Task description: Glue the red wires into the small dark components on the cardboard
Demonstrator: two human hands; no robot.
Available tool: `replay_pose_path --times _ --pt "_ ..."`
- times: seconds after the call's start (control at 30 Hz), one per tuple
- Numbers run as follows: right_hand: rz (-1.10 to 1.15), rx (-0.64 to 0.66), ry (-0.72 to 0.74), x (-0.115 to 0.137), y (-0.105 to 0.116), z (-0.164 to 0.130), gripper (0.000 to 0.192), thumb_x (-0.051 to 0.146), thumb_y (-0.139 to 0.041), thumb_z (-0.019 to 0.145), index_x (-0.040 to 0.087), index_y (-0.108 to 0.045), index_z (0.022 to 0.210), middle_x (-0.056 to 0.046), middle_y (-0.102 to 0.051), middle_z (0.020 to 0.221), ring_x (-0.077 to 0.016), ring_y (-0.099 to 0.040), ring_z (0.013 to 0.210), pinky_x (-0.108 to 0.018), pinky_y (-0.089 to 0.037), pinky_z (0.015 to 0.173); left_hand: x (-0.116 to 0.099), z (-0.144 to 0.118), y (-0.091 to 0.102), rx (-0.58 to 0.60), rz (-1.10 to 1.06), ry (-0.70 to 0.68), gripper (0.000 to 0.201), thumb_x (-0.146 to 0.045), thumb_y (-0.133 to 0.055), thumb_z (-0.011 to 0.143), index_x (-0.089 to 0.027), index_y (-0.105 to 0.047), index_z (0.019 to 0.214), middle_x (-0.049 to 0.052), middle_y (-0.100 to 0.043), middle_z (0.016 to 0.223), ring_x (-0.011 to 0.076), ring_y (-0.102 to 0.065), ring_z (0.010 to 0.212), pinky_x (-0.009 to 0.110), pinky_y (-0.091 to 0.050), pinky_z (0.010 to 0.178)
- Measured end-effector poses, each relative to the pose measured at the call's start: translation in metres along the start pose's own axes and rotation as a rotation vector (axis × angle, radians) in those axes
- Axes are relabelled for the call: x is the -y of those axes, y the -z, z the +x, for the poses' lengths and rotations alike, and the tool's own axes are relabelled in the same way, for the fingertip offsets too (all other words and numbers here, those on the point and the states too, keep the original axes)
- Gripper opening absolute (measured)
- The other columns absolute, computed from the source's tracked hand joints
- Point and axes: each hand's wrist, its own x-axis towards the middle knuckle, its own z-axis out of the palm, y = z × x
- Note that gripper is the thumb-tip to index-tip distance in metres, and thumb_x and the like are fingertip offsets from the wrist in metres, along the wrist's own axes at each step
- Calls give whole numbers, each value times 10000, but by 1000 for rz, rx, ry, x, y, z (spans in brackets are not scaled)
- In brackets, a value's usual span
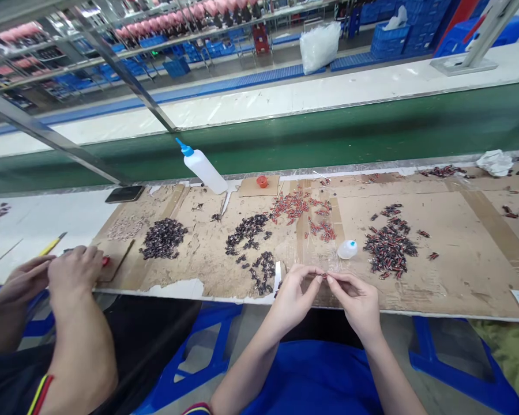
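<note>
Left hand and right hand meet at near edge of cardboard sheet, fingertips pinched narrow on small red-dark part between them; part too small to identify, maybe connector. Small white bottle just beyond hands. Dark parts pile right, red parts behind. Squeeze bottle tilted at far edge. Co-worker's hands at left.
</note>
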Motion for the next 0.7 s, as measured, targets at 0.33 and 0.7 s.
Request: replay_pose_path --times 0.33,0.7 --pt "-128 -73 64 0 2 -4 175 349 -695 784 193 -759 834 -68 -747 809 -200 -710 720 -325 -601 716 -7 -2 -6 -87 147 -136 144 -193 -560 878 -210 -696 924 55 -709 895 199 -619 907 328 -497 833" --pt "-419 -59 425 24 0 -9 127 180 -612 853 207 -736 860 -47 -725 763 -172 -693 688 -280 -580 668 -5 -4 -5 -246 456 -288 238 -63 -578 855 -232 -742 883 20 -739 767 191 -576 799 343 -410 781"
